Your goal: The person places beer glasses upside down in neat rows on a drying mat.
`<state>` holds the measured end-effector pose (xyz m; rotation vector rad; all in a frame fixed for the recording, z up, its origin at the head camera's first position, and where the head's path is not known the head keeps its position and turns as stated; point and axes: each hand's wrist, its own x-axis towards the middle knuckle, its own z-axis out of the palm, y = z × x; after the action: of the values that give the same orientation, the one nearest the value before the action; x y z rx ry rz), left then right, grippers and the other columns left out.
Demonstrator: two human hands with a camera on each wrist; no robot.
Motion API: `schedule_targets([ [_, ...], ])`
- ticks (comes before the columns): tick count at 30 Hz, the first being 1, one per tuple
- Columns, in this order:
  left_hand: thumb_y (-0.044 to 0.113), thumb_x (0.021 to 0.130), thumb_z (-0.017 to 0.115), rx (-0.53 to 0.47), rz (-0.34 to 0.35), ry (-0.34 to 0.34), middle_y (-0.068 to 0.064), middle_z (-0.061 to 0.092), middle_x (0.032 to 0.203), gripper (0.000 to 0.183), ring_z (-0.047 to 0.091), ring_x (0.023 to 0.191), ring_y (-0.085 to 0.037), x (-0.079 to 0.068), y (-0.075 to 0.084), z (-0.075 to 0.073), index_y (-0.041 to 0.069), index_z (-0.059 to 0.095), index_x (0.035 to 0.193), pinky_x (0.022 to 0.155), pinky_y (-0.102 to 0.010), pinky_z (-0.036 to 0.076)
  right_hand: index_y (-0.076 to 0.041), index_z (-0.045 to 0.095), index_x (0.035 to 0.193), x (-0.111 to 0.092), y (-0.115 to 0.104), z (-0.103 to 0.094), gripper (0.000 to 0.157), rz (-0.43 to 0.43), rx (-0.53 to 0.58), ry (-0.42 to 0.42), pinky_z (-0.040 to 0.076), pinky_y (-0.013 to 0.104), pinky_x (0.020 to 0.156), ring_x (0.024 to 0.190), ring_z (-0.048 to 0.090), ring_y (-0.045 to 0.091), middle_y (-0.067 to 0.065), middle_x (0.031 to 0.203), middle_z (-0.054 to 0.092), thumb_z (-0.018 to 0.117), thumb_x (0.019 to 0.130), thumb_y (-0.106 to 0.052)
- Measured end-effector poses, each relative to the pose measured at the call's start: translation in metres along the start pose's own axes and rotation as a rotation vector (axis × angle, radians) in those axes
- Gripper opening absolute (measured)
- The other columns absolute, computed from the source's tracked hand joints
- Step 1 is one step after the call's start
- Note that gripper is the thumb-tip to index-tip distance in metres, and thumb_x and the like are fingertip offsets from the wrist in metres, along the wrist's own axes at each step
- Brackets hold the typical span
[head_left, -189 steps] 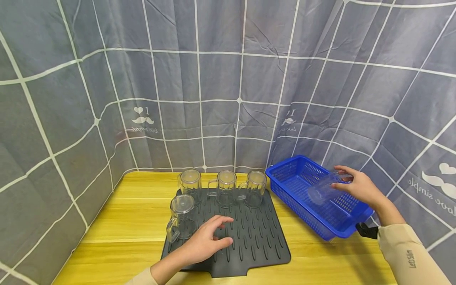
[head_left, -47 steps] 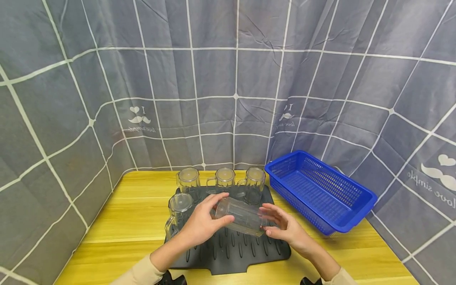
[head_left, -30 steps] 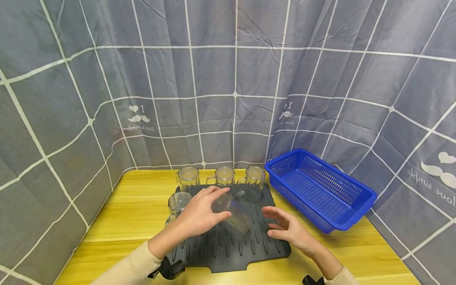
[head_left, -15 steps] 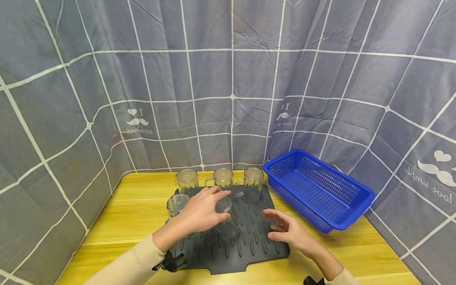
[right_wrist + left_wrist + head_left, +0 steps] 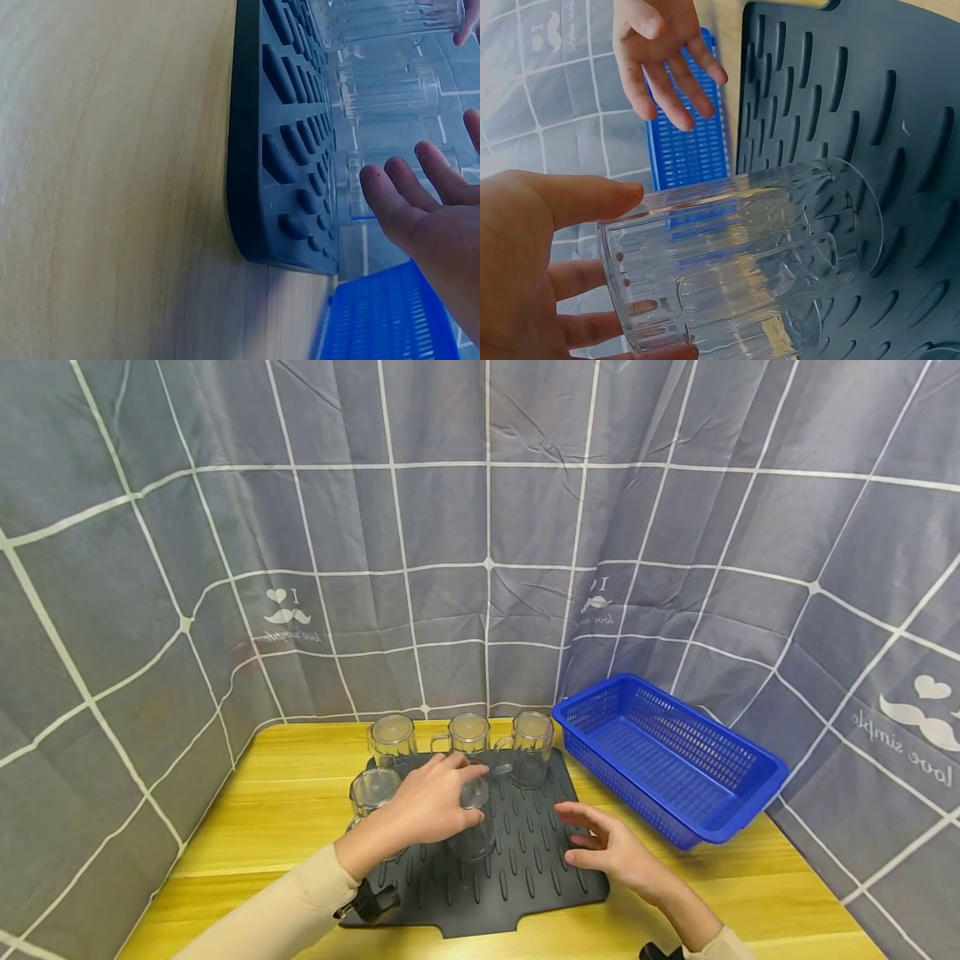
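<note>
My left hand point(image 5: 431, 802) grips a clear glass mug point(image 5: 474, 842) round its base end, thumb on one side and fingers on the other. The mug stands upside down, its rim right at the black ridged drying mat point(image 5: 517, 906). The left wrist view shows the mug's handle point(image 5: 821, 247) through the glass. My right hand point(image 5: 611, 852) hovers by the mat's right edge, fingers loosely bent, holding nothing. Three more inverted mugs line the mat's back edge: left point(image 5: 392, 739), middle point(image 5: 468, 733) and right point(image 5: 531, 760). Another mug point(image 5: 373, 787) at front left is partly hidden by my left hand.
A blue perforated plastic basket point(image 5: 630, 777) sits right of the mat, with nothing in it. Mat and basket rest on a yellow wood-grain table point(image 5: 247, 827). A grey checked curtain point(image 5: 450, 527) encloses the back and sides.
The mug came out of the basket in my right hand and passed to my left, which turned it rim down and lowered it to the mat, shifting slightly left. My right hand released it.
</note>
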<state>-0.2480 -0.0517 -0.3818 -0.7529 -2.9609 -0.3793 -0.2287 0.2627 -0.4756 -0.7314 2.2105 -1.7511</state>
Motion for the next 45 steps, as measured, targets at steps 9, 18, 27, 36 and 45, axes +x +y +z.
schedule_targets([
  [9, 0.043, 0.086, 0.076, 0.008, 0.005, -0.019, -0.004, 0.058, 0.133, 0.062, 0.056, 0.114, -0.027, 0.006, 0.002, 0.005, 0.026, 0.058, 0.143, 0.069, -0.039, 0.05, -0.003, 0.041, 0.151, -0.001, 0.004, -0.001, 0.066, 0.012, 0.009, 0.003, 0.04, 0.05, 0.11, 0.128, 0.049, -0.005, 0.028, 0.154, 0.038, 0.072, 0.093, -0.014],
  [18, 0.043, 0.088, 0.074, 0.012, 0.002, -0.024, -0.003, 0.057, 0.135, 0.063, 0.053, 0.12, -0.026, 0.009, 0.006, 0.011, 0.026, 0.056, 0.146, 0.069, -0.038, 0.05, -0.002, 0.041, 0.151, -0.003, 0.005, -0.002, 0.067, 0.018, -0.009, 0.007, 0.043, 0.043, 0.11, 0.138, 0.047, 0.024, 0.027, 0.154, 0.038, 0.072, 0.093, -0.014],
  [27, 0.047, 0.088, 0.073, 0.022, 0.013, -0.022, -0.004, 0.054, 0.138, 0.067, 0.052, 0.122, -0.025, 0.009, 0.009, 0.013, 0.025, 0.053, 0.148, 0.071, -0.039, 0.051, -0.011, 0.045, 0.149, -0.002, 0.004, -0.004, 0.062, 0.008, -0.039, 0.015, 0.044, 0.042, 0.109, 0.132, 0.05, 0.008, 0.025, 0.152, 0.042, 0.072, 0.093, -0.015],
  [36, 0.048, 0.088, 0.073, 0.011, 0.024, -0.002, -0.005, 0.053, 0.141, 0.07, 0.052, 0.124, -0.025, 0.008, 0.008, 0.016, 0.024, 0.051, 0.149, 0.077, -0.043, 0.054, -0.003, 0.046, 0.147, 0.002, 0.002, -0.008, 0.06, -0.046, -0.092, 0.022, 0.047, 0.04, 0.107, 0.126, 0.051, -0.002, 0.024, 0.147, 0.048, 0.071, 0.093, -0.012],
  [45, 0.059, 0.088, 0.068, -0.041, 0.045, 0.021, -0.011, 0.041, 0.156, 0.077, 0.039, 0.144, -0.036, 0.007, 0.007, 0.008, 0.026, 0.043, 0.154, 0.107, -0.06, 0.041, -0.015, 0.051, 0.146, 0.014, -0.019, -0.018, 0.055, -0.105, -0.327, 0.054, 0.047, 0.054, 0.104, 0.136, 0.049, 0.024, 0.009, 0.149, 0.05, 0.071, 0.095, -0.022],
])
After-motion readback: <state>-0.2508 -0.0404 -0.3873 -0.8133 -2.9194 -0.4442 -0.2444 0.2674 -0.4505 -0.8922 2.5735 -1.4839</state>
